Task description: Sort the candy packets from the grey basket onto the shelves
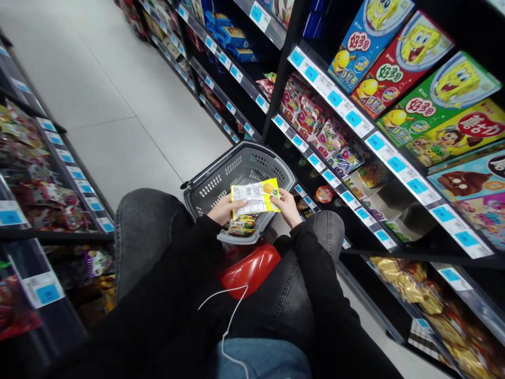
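Observation:
Both of my hands hold one flat snack packet [255,197], yellow and white with an orange fruit picture, turned so its printed back faces me. My left hand [223,208] grips its left edge and my right hand [288,207] grips its right edge. The packet hovers over a grey plastic shopping basket [236,171] standing on the floor in front of my knees. More packets [241,225] lie in the basket below my hands. I sit low on a red stool [249,269], in dark jeans and black sleeves.
Shop shelves flank a narrow aisle. The right shelves [335,100] carry candy bags, cartoon boxes [410,58] and blue price tags; gold-wrapped sweets [410,287] lie lower down. The left shelves [43,173] hold red snack bags. A pale tiled floor [102,95] runs ahead. A white cable [231,321] hangs down my front.

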Demonstrator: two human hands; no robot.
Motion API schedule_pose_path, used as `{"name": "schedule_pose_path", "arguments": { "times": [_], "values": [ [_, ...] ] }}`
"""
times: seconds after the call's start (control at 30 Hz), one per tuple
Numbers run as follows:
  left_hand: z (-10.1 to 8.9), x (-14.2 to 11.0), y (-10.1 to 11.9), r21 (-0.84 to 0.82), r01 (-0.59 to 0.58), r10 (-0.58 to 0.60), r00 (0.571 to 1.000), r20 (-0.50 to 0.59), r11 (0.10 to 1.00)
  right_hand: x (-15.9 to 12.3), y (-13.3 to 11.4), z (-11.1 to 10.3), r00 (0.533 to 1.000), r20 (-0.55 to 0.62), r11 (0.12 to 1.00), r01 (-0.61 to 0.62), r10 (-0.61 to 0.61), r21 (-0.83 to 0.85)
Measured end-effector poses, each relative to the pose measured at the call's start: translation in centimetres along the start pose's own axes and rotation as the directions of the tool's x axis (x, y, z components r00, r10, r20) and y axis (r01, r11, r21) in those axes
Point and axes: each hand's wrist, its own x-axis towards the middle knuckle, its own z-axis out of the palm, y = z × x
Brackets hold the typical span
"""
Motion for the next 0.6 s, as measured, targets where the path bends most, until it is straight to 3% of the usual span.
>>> {"name": "schedule_pose_path", "arguments": {
  "times": [0.13,0.23,0.3,0.37,0.47,0.53,0.6],
  "values": [
    [-1.3,1.0,-0.7,0.267,-0.006,0.034,0.994,-0.103,0.964,0.2,-0.5,-0.8,0.993,-0.042,0.983,0.102,-0.11,-0.154],
    [-2.2,1.5,-1.1,0.524,-0.145,0.284,0.939,-0.196,0.839,0.3,-0.8,-1.0,0.966,-0.052,0.899,0.217,-0.255,-0.382],
    [-2.3,1.6,-1.2,0.56,-0.217,0.395,0.893,-0.217,0.799,0.2,-1.0,-1.0,0.933,-0.083,0.816,0.26,-0.35,-0.516],
    [-2.0,1.6,-1.3,0.42,-0.215,0.34,0.907,-0.25,0.882,0.1,-1.0,-0.9,0.915,-0.101,0.777,0.269,-0.39,-0.569],
    [-1.3,1.4,-1.2,0.016,-0.047,0.049,0.966,-0.256,0.999,-0.1,-0.9,-0.7,0.931,-0.037,0.795,0.288,-0.362,-0.533],
    [-1.0,1.2,-0.8,-0.206,0.031,-0.075,0.975,-0.211,0.978,-0.2,-0.7,-0.7,0.928,-0.013,0.808,0.318,-0.373,-0.496],
    [-1.0,1.0,-0.4,-0.345,0.038,-0.094,0.985,-0.147,0.938,-0.1,-0.7,-0.8,0.918,-0.046,0.824,0.331,-0.394,-0.459]
  ]
}}
